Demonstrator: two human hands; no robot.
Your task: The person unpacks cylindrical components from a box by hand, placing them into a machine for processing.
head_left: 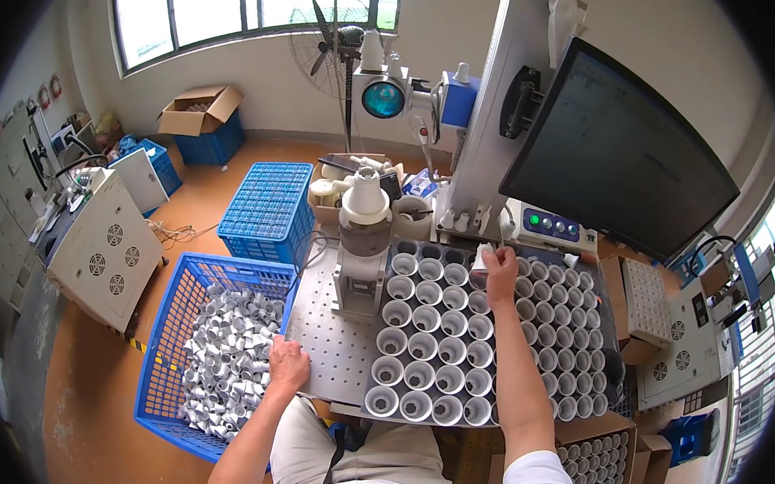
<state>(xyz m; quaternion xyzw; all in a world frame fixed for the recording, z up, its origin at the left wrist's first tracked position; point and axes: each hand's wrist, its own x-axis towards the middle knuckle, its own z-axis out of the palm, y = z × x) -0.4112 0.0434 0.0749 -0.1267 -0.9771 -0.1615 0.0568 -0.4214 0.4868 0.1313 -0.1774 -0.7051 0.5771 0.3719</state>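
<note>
Right hand (498, 271), centre of the frame, slightly right: closed on one white fitting (483, 254), gripped by the fingertips above the far edge of the dark tray (377, 376).

Left hand (289, 365), lower left of centre: lying knuckles up on the near left edge of the bench (332, 345), fingers curled. I cannot tell whether it holds anything.

Dark tray, centre of the frame: white cup-shaped fittings stand mouth up in rows, one to a pocket. A few pockets along its far edge appear unfilled.

Second tray (599, 295), touching the first on its right: smaller white fittings packed in close rows.

Blue crate (161, 352), lower left, beside the bench and just beside the left hand: holds a loose heap of white pipe fittings (225, 361).

Second blue crate (270, 204), above it in the frame: contents not visible.

Cardboard box (611, 429), lower right: white fittings set in rows.

Open cardboard box (202, 111), upper left, resting on a further blue crate: contents cannot be made out.

Fixture (363, 240), left of the dark tray: carries one white piece on top.
</note>
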